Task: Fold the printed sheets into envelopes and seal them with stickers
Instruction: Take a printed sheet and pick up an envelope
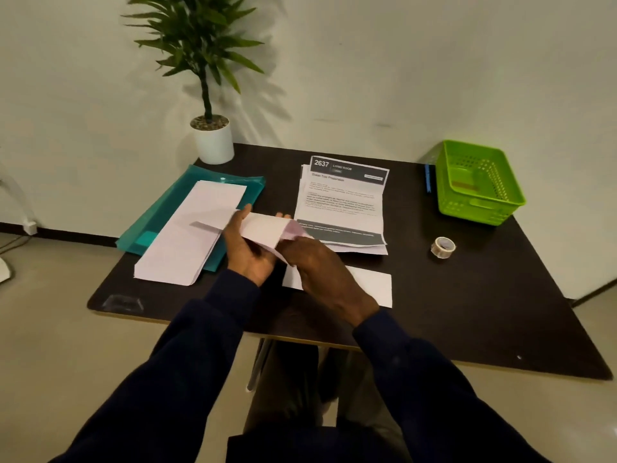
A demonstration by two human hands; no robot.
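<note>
Both hands [250, 248] [320, 265] grip a folded sheet [267, 228] (above the table [467, 312]).

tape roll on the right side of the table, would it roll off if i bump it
Probably not: the tape roll seems to lie flat on its side, so a bump would likely slide it. It looks small and light, so it should move easily. The table edge isn't close.

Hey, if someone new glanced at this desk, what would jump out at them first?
Probably the two hands, left hand and right hand, folding a white sheet above the middle of the dark table. Next, the bright green basket at the far right corner and the potted plant at the back left.
</note>
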